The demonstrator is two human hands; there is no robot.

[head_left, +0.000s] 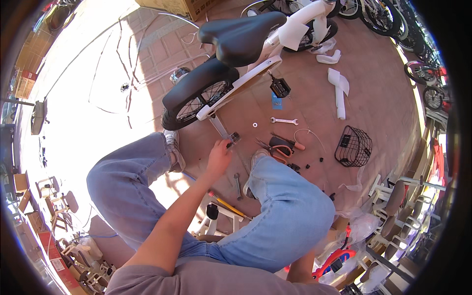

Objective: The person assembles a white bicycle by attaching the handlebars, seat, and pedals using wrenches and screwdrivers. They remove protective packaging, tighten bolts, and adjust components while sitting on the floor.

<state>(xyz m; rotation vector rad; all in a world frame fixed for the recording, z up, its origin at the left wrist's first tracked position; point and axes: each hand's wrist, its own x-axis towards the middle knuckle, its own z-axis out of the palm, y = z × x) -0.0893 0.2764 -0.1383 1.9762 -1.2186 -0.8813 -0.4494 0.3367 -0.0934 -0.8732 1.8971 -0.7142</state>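
A small bicycle with a black saddle [241, 37], a white frame and a black rear tyre [189, 96] stands in front of my knees. My left hand [221, 153] reaches forward between my legs, its fingers closed on the near pedal [235, 138] at the end of a silver crank arm [219, 127]. The far pedal [280, 88] sticks out on the bicycle's other side. Of my right arm only a forearm [302, 267] shows beside my right thigh; the hand is hidden.
On the brick floor lie an open-end wrench [284, 121], a second wrench [238, 186], scissors [279, 151], a screwdriver [290, 141] and a washer [254, 125]. A black wire basket [354, 147] and white foam wrap [339, 96] lie to the right. More bicycles [378, 19] stand far right.
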